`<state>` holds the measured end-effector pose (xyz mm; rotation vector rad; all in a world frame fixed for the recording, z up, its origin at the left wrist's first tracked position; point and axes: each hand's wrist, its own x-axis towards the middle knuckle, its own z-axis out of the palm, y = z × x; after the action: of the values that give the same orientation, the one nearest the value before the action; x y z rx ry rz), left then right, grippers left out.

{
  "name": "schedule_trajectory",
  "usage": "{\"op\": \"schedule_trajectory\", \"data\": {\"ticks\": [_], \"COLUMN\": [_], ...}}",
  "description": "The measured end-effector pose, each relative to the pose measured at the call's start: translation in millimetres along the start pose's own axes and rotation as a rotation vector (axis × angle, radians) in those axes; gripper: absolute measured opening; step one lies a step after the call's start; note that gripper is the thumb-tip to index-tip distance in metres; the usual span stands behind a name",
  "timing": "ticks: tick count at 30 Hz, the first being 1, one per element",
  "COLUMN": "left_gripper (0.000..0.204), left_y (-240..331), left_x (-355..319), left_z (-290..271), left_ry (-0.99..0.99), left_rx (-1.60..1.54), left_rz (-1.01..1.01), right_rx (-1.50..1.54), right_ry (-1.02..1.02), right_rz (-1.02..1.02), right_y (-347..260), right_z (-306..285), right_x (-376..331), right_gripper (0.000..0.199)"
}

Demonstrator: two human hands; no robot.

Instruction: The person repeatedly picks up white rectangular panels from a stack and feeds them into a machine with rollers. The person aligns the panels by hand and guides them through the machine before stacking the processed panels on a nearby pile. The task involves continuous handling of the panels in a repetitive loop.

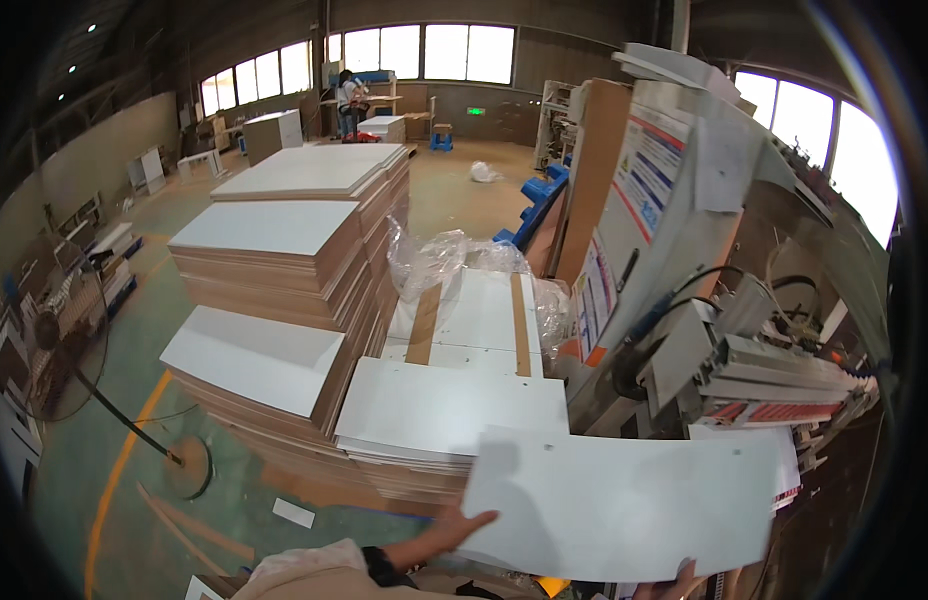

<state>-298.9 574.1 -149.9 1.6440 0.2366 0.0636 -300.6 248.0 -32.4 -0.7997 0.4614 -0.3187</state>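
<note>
A white rectangular panel [624,505] lies across my front, slightly tilted, with small dark marks near its far edge. My left hand [442,535] is closed on its left end, thumb over the top face and the other fingers hidden beneath. At the near edge, my right hand [674,583] grips the same panel; only part of its fingers shows. Just beyond the panel's left end stands a low stack of white panels [454,405], which the held panel partly overlaps in view.
Tall stacks of white-faced boards [254,350] rise on the left. Behind the low stack, clear plastic film [434,262] drapes over more panels. A machine with metal rails [774,370] and cables stands right. A fan's round base [191,467] is on the floor; a person [352,100] works far off.
</note>
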Motion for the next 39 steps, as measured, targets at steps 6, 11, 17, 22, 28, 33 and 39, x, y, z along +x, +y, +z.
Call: {"op": "schedule_trajectory", "data": {"ticks": [6,11,17,22,28,33,39], "left_gripper": [0.060,0.082,0.073,0.047,0.042,0.083,0.107], "left_y": [-33.2,-84.6,-14.7,-7.1,-87.7,-129.3,-106.0], "left_x": [16.7,66.9,112.4,103.1,52.1,68.1,111.5], "left_z": [-139.9,-202.7,-245.8,-211.7,-101.2,-85.3,-110.6], "left_ry": [0.205,0.396,0.370,0.639,0.926,0.569,0.642], "left_rx": [0.032,0.347,0.515,1.321,-0.294,-0.584,-0.983], "left_rz": [-0.191,-0.253,-0.378,0.075,-0.414,-0.706,-0.550], "right_rx": [-0.592,-0.022,-0.158,-1.224,-1.130,-1.577,-1.514], "right_ry": [-0.467,-0.278,-0.342,-1.136,-1.502,-1.783,-2.017], "right_rz": [-0.188,0.633,0.917,1.333,0.205,0.300,0.513], "right_y": [114.5,179.2,232.5,198.8,289.5,398.6,487.2], "right_z": [25.1,78.2,103.7,163.9,307.9,395.1,376.1], "right_x": [40.8,85.3,138.3,150.4,245.9,182.6,177.8], "right_gripper": [0.044,0.030,0.034,0.036,0.044,0.057,0.048]}}
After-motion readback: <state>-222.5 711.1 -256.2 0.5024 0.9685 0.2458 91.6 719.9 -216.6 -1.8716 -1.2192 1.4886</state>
